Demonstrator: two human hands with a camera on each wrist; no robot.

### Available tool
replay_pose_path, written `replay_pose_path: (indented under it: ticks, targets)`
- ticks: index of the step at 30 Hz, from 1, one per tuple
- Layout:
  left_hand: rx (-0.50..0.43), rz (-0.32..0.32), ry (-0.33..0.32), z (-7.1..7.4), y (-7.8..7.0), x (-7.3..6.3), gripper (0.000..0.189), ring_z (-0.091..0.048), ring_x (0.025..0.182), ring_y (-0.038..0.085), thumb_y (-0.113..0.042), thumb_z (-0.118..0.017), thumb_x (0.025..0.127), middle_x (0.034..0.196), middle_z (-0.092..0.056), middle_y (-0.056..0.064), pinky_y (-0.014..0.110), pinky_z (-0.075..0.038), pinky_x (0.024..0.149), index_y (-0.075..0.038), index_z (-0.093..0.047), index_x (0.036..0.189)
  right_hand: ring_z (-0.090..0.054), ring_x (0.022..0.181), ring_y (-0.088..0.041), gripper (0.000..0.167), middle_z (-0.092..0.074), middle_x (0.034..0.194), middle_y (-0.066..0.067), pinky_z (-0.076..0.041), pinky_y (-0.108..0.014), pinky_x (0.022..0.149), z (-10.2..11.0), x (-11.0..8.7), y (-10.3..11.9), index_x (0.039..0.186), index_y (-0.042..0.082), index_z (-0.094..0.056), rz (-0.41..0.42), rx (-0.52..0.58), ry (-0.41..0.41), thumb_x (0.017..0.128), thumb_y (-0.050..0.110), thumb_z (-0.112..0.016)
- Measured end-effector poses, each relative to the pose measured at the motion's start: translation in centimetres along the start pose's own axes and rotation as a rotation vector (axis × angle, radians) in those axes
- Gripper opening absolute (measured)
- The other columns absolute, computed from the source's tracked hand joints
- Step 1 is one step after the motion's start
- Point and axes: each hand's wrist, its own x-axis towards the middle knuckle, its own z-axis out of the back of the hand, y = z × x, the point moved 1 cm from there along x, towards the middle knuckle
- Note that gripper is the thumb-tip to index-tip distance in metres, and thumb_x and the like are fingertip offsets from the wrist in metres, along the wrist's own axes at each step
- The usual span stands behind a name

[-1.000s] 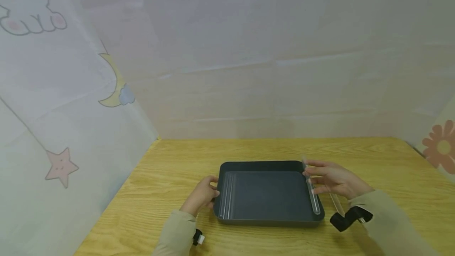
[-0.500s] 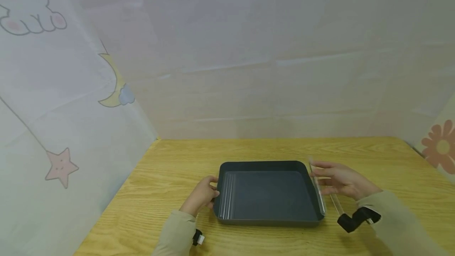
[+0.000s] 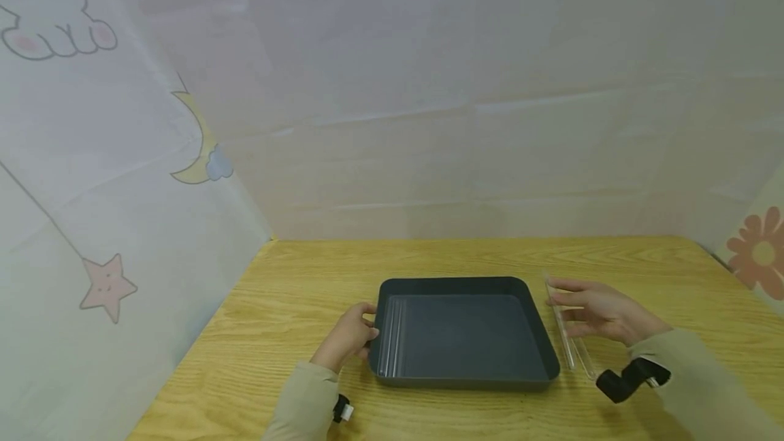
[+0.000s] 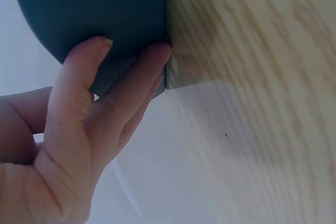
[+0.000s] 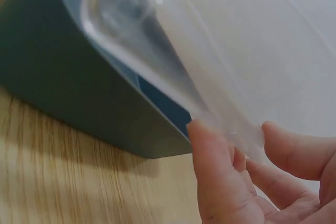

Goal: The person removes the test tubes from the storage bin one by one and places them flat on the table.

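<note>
A shallow, dark grey rectangular box point(image 3: 465, 339) lies open-topped on the wooden table. At its left end my left hand point(image 3: 348, 337) rests against the outside wall, and the left wrist view shows fingers point(image 4: 131, 87) touching that wall close to the table. To the right of the box my right hand point(image 3: 603, 312) pinches a clear plastic lid point(image 5: 236, 40) by its edge, between thumb and fingers. The lid is tilted up on its side, apart from the box's right rim in the head view. Pale lengthwise streaks show inside the box at the left.
The wood-grain table point(image 3: 318, 264) extends around the box on all sides. A pale cloth backdrop point(image 3: 453, 155) rises behind it, and another printed sheet point(image 3: 141, 203) stands on the left. A black strap point(image 3: 631, 380) sits on the right wrist.
My right hand has moved to the right with the clear lid, carrying it from over the box's right end to beyond its rim. The left hand and the box stay where they were.
</note>
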Motion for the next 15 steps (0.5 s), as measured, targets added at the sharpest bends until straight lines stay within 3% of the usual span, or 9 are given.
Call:
replay_pose_path:
  ticks: [7,10,13,15]
  targets:
    - [-0.004,-0.003,-0.001,0.0,0.0,0.0,0.043,-0.063,0.077,0.026,0.012,-0.053,0.092,0.108,-0.058,0.024,0.034,-0.054,0.057,0.009,-0.045,0.134,-0.054,0.096,-0.015,0.059,-0.061,0.108,0.004,-0.053,-0.038,0.076,1.0,-0.6,-0.1,0.152,0.009,-0.030,0.002,-0.053,-0.019,0.100,0.014,-0.057]
    - [0.001,-0.005,-0.004,0.0,0.0,0.0,0.043,-0.062,0.075,0.025,0.012,-0.054,0.092,0.107,-0.058,0.024,0.031,-0.051,0.053,0.009,-0.046,0.134,-0.053,0.094,-0.016,0.050,-0.059,0.108,0.005,-0.052,-0.040,0.077,1.4,-0.8,-0.2,0.147,0.018,-0.040,-0.003,-0.066,-0.027,0.100,0.015,-0.056]
    - [0.005,-0.007,-0.004,0.0,0.1,0.0,0.043,-0.062,0.073,0.024,0.012,-0.054,0.092,0.108,-0.058,0.024,0.029,-0.049,0.051,0.009,-0.046,0.134,-0.051,0.090,-0.019,0.036,-0.058,0.109,0.004,-0.052,-0.040,0.076,1.9,-0.9,-0.4,0.133,0.028,-0.053,-0.013,-0.061,-0.039,0.099,0.015,-0.057]
    - [0.006,-0.006,-0.003,0.0,0.1,0.0,0.043,-0.062,0.074,0.024,0.011,-0.054,0.092,0.109,-0.058,0.024,0.029,-0.050,0.051,0.009,-0.045,0.134,-0.051,0.090,-0.019,0.038,-0.057,0.110,0.004,-0.051,-0.041,0.077,2.3,-1.0,-0.3,0.135,0.029,-0.051,-0.025,-0.078,-0.050,0.099,0.016,-0.057]
